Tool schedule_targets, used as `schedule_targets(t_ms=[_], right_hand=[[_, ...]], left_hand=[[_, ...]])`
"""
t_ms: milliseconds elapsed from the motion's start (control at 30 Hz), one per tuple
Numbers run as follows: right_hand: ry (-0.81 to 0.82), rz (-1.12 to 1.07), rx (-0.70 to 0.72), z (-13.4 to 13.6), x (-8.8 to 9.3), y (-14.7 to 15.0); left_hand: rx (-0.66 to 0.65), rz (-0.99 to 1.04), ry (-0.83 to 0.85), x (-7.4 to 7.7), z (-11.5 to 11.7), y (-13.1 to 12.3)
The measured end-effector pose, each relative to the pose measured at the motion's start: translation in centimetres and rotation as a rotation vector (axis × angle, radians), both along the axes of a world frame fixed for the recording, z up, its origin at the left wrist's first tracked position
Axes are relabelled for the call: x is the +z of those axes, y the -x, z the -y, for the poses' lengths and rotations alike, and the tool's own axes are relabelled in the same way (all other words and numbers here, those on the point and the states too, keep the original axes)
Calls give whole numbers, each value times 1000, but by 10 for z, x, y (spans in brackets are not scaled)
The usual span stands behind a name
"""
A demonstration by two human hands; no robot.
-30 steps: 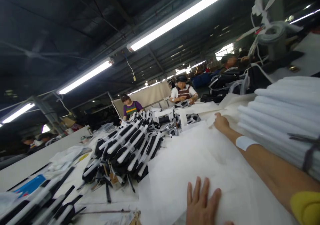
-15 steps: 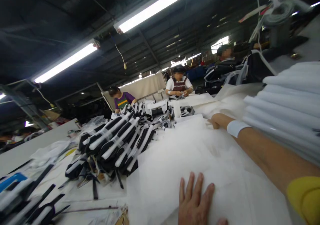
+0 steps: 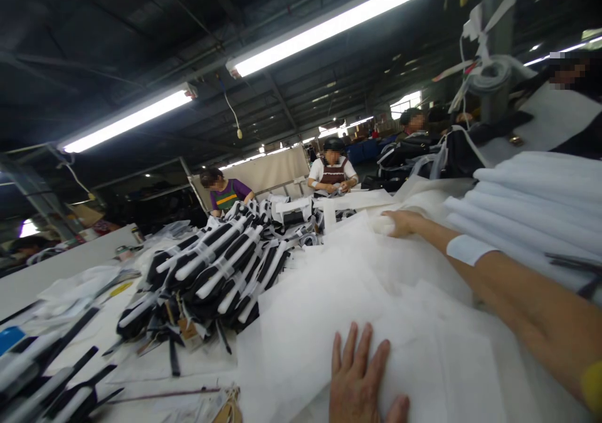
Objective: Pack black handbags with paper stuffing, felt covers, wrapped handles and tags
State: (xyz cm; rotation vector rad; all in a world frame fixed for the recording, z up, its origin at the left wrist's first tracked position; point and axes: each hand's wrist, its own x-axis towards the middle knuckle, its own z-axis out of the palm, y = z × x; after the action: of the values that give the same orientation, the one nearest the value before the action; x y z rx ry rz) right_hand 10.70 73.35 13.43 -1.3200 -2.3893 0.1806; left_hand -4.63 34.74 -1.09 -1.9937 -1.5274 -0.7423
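Observation:
A stack of thin, translucent white sheets (image 3: 301, 322) lies on the table in front of me. My left hand (image 3: 357, 373) rests flat on the near part of it, fingers spread and palm down. Farther off, at the sheets' far right side, my right hand (image 3: 402, 222) has its fingers curled round a bunched part of a white sheet (image 3: 383, 224). A white band (image 3: 468, 249) circles the right forearm. What the sheets are made of, I cannot tell.
Bundled black-and-white straps (image 3: 221, 260) are heaped left of the sheets. Thick folded white material (image 3: 540, 197) is piled at right, with a dark metal tool (image 3: 574, 263) beside it. Two co-workers (image 3: 332, 169) work across the table. Loose plastic (image 3: 79, 291) lies at left.
My right hand has moved slightly left, and its fingers now show around the bunched sheet. My left hand still lies flat. The whole view has shifted a little.

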Motion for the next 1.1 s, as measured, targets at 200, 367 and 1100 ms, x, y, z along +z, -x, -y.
schedule_targets(t_ms=[200,367,1100], right_hand=[[-78,-76,44,39,58,-9],[-222,-175,162,99,101,-14],[108,-55,494,260,31,-113]], left_hand=[[-6,51,128,7,7,0],[-22,126,315,17,15,1],[57,468,663,160,128,-17]])
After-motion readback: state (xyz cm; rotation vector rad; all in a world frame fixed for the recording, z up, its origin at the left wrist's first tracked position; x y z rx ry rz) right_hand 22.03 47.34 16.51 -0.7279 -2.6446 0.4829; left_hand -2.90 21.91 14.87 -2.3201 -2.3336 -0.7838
